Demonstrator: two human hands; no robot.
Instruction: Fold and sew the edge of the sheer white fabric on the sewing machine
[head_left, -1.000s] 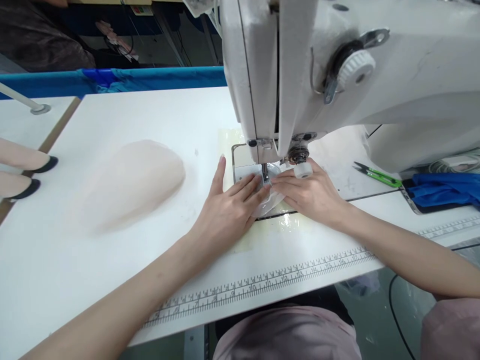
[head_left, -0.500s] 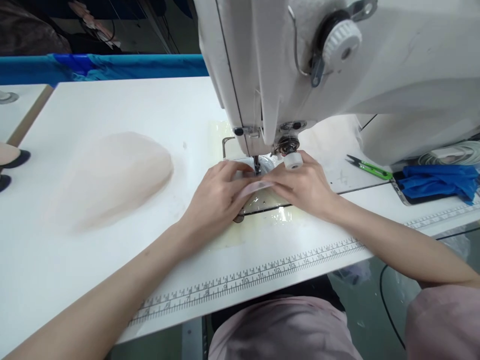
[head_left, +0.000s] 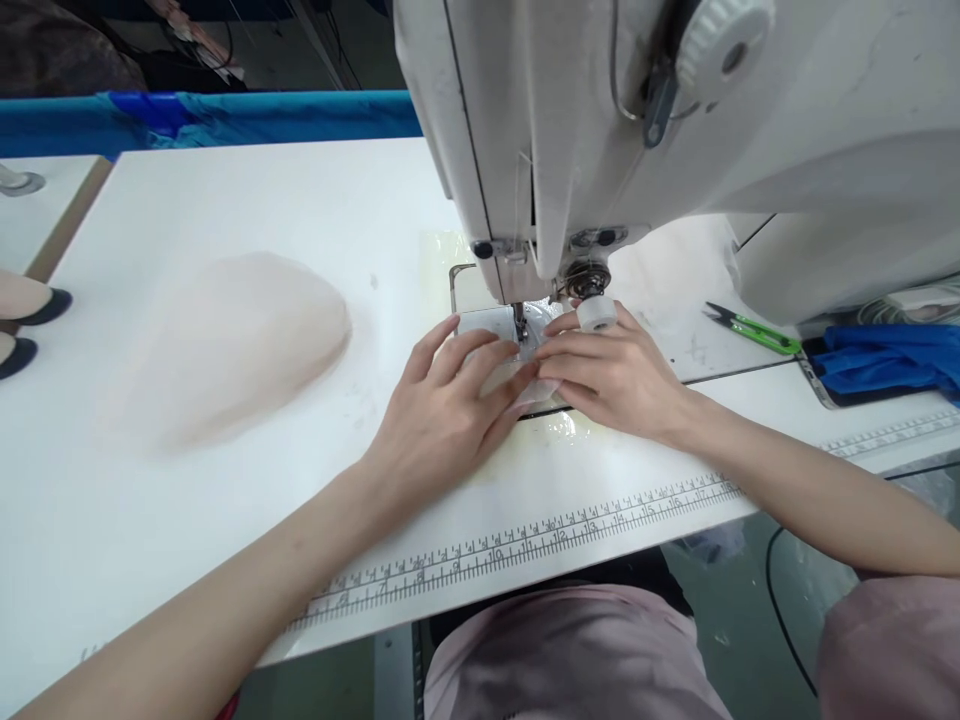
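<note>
A white sewing machine (head_left: 675, 150) fills the upper right, its needle (head_left: 518, 322) over the metal plate. A small pale, sheer fabric piece (head_left: 517, 375) lies under the needle. My left hand (head_left: 442, 410) rests on it from the left, fingers spread and pressing down. My right hand (head_left: 611, 375) presses the piece from the right, fingers extended, with a white cap (head_left: 596, 313) on one finger. The fingertips of both hands meet just in front of the needle.
A heap of pale pink fabric pieces (head_left: 225, 340) lies on the white table (head_left: 225, 190) to the left. Green thread snips (head_left: 750, 328) and blue cloth (head_left: 885, 365) sit at right. A printed ruler (head_left: 525, 540) runs along the front edge. Dark-tipped pale objects (head_left: 30, 310) at far left.
My left hand's fingers, curled around the fabric half a second ago, have flattened and spread on it. The view shifted slightly; the hands stay at the needle.
</note>
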